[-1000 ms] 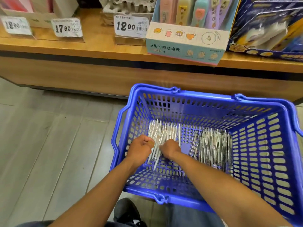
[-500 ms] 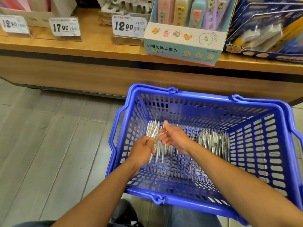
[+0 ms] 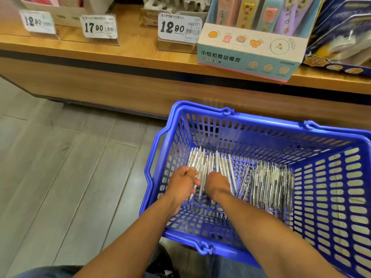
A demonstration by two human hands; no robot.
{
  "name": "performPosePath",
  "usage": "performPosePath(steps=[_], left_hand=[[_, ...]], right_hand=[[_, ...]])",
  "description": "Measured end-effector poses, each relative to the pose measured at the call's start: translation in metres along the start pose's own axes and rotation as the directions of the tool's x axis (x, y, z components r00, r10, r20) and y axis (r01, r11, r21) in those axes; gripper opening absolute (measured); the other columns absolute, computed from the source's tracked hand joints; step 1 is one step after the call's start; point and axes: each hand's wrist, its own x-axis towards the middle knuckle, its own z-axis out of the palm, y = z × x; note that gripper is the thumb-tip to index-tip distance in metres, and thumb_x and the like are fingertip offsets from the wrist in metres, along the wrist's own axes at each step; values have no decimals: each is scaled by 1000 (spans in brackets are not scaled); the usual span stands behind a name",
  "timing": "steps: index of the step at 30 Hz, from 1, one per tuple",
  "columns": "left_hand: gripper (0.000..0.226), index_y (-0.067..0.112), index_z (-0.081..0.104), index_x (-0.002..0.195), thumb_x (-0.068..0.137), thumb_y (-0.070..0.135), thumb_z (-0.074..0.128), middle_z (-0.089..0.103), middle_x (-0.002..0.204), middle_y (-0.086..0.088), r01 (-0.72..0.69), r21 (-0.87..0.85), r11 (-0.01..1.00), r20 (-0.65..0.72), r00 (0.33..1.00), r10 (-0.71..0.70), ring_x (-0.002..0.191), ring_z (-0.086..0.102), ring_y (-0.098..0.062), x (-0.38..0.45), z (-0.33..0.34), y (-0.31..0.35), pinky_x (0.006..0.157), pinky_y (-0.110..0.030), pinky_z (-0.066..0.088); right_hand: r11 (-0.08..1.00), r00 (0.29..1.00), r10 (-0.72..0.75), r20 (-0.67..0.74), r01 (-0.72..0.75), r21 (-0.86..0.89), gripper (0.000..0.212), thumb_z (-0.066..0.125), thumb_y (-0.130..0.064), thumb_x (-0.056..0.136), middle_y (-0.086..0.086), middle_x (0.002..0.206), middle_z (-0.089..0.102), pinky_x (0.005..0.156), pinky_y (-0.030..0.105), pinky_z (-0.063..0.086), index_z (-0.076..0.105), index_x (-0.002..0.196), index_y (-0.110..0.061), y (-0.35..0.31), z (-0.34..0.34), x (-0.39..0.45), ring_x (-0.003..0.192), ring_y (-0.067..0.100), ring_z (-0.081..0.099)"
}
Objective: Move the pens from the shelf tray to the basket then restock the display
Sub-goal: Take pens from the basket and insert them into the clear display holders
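Observation:
A blue plastic basket (image 3: 236, 125) stands on the floor in front of the wooden shelf (image 3: 128, 55). Two heaps of clear wrapped pens lie on its bottom: a left heap (image 3: 212, 163) and a darker right heap (image 3: 269, 181). Both my hands are down inside the basket on the left heap. My left hand (image 3: 183, 184) has its fingers curled round several pens at the heap's near end. My right hand (image 3: 216, 184) is knuckles-up with fingers curled down into the same heap; its fingertips are hidden.
On the shelf stand price tags (image 3: 176, 28), a pastel display box of erasers (image 3: 251, 55) and dark blue blister packs (image 3: 345, 37). An egg-carton-like tray (image 3: 172, 5) sits behind the tags. Grey plank floor (image 3: 60, 167) lies left of the basket.
Half a second ago my right hand was lifted with its fingers spread over the left heap; it has dropped back onto the pens and curled. The left hand stays on the heap.

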Motion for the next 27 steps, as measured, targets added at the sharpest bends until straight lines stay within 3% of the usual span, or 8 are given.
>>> performPosePath(steps=[7,9,12,15,18,22,24,27], left_hand=[[17,23,55,100,102,11,44,67,90,3,17,-54,998,-1,1000,-17,66,54,-10,0,3,-1,51,-19,44],[6,21,54,101,103,18,48,66,92,3,17,-68,998,-20,1000,-18,71,56,-11,0,4,-1,57,-23,44],[22,10,55,110,100,30,56,70,77,1,-3,-104,995,-53,999,-3,60,63,-4,-1,6,0,51,-19,45],[35,8,59,118,97,35,59,71,91,-6,3,-119,993,-66,998,-11,67,61,-8,1,6,2,56,-20,43],[41,-4,55,119,101,33,54,72,71,-6,37,-154,987,38,999,-32,56,63,-12,1,7,2,50,-20,45],[35,2,58,117,103,34,49,65,69,-1,81,-233,969,-11,996,-86,62,63,-14,5,8,1,56,-26,51],[37,5,50,130,104,31,48,56,73,-2,106,-261,960,-40,992,-120,65,59,-15,8,7,-1,61,-29,50],[40,6,42,142,103,15,49,52,77,-4,134,-255,958,-54,987,-152,61,55,-15,10,7,-5,55,-28,47]], right_hand=[[959,992,-86,96,56,279,25,47,-23,99,14,98,68,63,30,48,61,101,-3,14,-23,-6,82,26,65],[828,960,-226,166,99,553,24,52,-26,99,9,71,69,55,29,49,60,86,-7,15,-34,-17,60,19,64],[590,890,-434,141,162,791,13,62,-19,94,2,54,64,47,22,47,60,83,-12,12,-53,-41,47,11,59],[424,849,-525,63,196,884,17,69,-11,89,-1,52,62,44,20,45,54,80,-12,10,-64,-56,46,11,58],[433,829,-556,58,229,872,21,74,-8,83,2,55,66,44,20,46,55,76,-11,12,-65,-58,47,12,61],[366,781,-583,223,7,931,28,77,-28,77,12,83,73,56,21,53,68,91,-5,28,-71,-42,63,15,65],[442,884,-417,210,-4,897,19,72,-24,85,9,85,71,66,27,56,69,91,-6,38,-63,-25,67,15,63],[826,991,-130,38,87,557,30,60,-16,95,8,67,57,78,40,57,58,66,-7,48,-33,1,61,21,53]])
